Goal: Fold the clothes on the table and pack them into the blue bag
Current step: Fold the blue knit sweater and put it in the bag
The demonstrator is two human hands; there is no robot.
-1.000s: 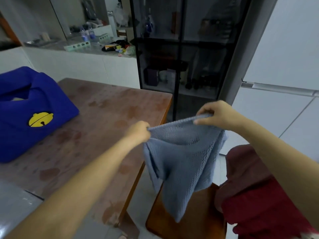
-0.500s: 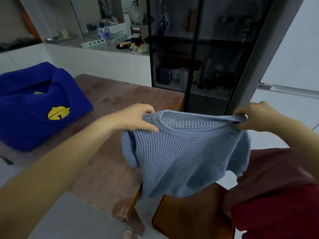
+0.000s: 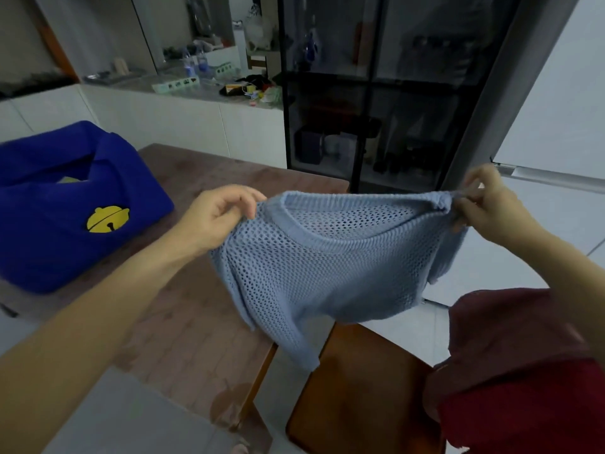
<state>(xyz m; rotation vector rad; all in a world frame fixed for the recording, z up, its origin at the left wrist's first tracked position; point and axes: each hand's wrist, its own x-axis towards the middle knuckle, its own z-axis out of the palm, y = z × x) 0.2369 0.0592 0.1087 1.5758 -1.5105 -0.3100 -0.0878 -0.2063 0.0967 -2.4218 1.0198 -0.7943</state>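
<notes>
Hanging in the air between both hands, the light blue mesh sweater (image 3: pixel 311 267) droops past the right edge of the table (image 3: pixel 196 322), its hem dangling above a wooden chair (image 3: pixel 360 404). The left hand (image 3: pixel 216 217) grips one shoulder with curled fingers and the right hand (image 3: pixel 487 208) pinches the other. Keeping the neckline taut and level, then laying it flat on the bare tabletop, should make folding easiest. The blue bag (image 3: pixel 65 224) sits at the table's left, leaving room. A dark red garment (image 3: pixel 523 388) lies lower right, and the chair could snag the hem.
</notes>
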